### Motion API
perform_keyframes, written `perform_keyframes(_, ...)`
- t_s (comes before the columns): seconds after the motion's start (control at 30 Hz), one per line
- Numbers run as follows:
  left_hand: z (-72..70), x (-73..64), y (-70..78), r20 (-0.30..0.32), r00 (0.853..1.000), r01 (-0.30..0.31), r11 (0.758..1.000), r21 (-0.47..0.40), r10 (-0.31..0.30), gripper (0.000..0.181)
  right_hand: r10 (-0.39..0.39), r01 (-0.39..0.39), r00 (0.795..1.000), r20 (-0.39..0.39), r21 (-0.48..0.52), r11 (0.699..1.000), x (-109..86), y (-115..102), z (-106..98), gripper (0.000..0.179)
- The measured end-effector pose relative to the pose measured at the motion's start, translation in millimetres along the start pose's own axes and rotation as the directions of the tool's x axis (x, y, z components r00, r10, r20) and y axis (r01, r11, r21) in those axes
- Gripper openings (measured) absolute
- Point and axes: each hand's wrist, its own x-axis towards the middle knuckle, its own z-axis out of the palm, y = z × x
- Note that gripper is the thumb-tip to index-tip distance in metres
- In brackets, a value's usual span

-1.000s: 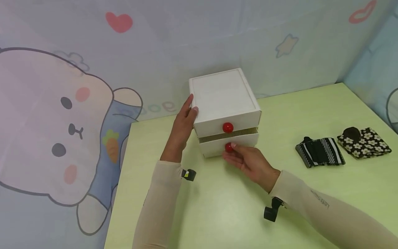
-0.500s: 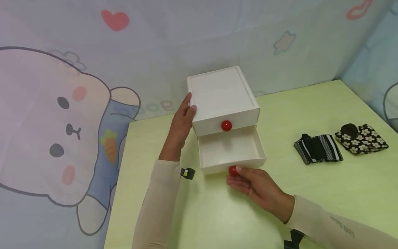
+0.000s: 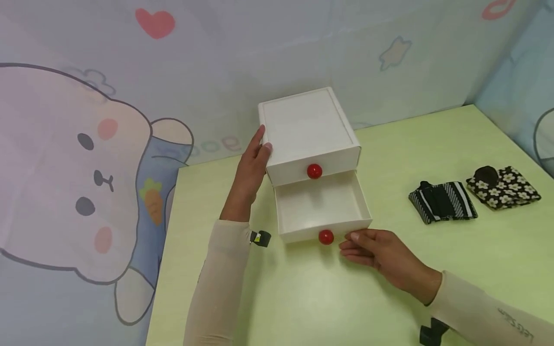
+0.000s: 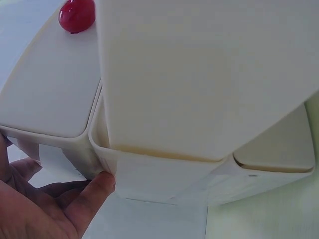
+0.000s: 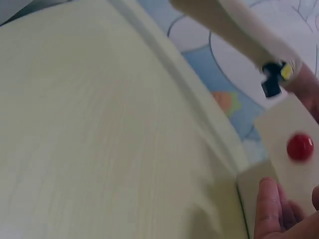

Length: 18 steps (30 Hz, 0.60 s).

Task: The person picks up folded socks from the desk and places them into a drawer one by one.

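A white two-drawer box (image 3: 309, 127) stands at the back of the table, its upper drawer closed behind a red knob (image 3: 314, 171). The lower drawer (image 3: 322, 206) is pulled out and its inside looks bare; a second red knob (image 3: 326, 237) sits on its front. My left hand (image 3: 251, 168) rests against the box's left side, fingers fairly straight, and in the left wrist view its fingertips (image 4: 102, 184) touch the white wall. Just right of the lower knob, apart from it, my right hand (image 3: 381, 252) hovers by the drawer's front corner with loosely bent fingers and nothing in them.
On the right of the green table (image 3: 303, 298) lie a folded black-and-white striped cloth item (image 3: 443, 202) and a folded black floral one (image 3: 504, 188) with a dark round patch. A printed fabric backdrop (image 3: 216, 62) rises behind the box.
The lower drawer has slid out toward me, drawn by my right hand on its knob. That hand has since let go and moved right. My left hand stays on the box.
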Motion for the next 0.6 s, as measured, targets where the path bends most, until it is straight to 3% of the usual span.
perform_keyframes(0.1,0.4,0.9,-0.5,0.004,1.0,-0.001,1.0,0.002,0.001,0.053,-0.036,0.033,0.998,-0.053,-0.053,0.998,-9.7,-10,-29,0.048)
perform_keyframes(0.17,0.8,-0.5,1.2,0.003,1.0,0.002,1.0,0.009,-0.002,0.052,-0.105,0.09,0.989,-0.107,-0.134,0.987,-15.7,-19,-50,0.044)
perform_keyframes(0.23,1.1,-1.6,2.2,0.0,1.0,0.004,1.0,0.01,-0.004,0.052,-0.203,0.148,0.964,-0.169,-0.292,0.945,-21.0,-28,-69,0.041)
perform_keyframes(0.27,1.1,-1.8,2.0,-0.002,1.0,0.004,1.0,0.011,-0.004,0.052,-0.259,0.158,0.943,-0.207,-0.406,0.9,-23.5,-33,-78,0.041)
perform_keyframes(0.33,0.9,-2.7,2.8,-0.008,1.0,0.004,1.0,0.016,-0.004,0.053,-0.379,0.134,0.887,-0.263,-0.64,0.757,-26.9,-43,-96,0.042)
perform_keyframes(0.37,0.5,-2.9,3.0,-0.009,1.0,0.002,1.0,0.017,-0.002,0.053,-0.425,0.094,0.86,-0.283,-0.731,0.676,-27.8,-47,-104,0.044)
perform_keyframes(0.43,0.2,-3.3,3.4,-0.009,1.0,-0.001,1.0,0.018,0.001,0.053,-0.468,-0.009,0.828,-0.309,-0.842,0.539,-29.2,-56,-120,0.052)
perform_keyframes(0.5,0.4,-3.1,3.4,-0.005,1.0,-0.003,1.0,0.015,0.003,0.054,-0.472,-0.086,0.823,-0.317,-0.89,0.447,-28.0,-62,-134,0.065)
perform_keyframes(0.6,0.7,-2.8,3.1,-0.005,1.0,-0.001,1.0,0.02,0.001,0.054,-0.448,-0.172,0.84,-0.305,-0.934,0.313,-24.2,-65,-151,0.083)
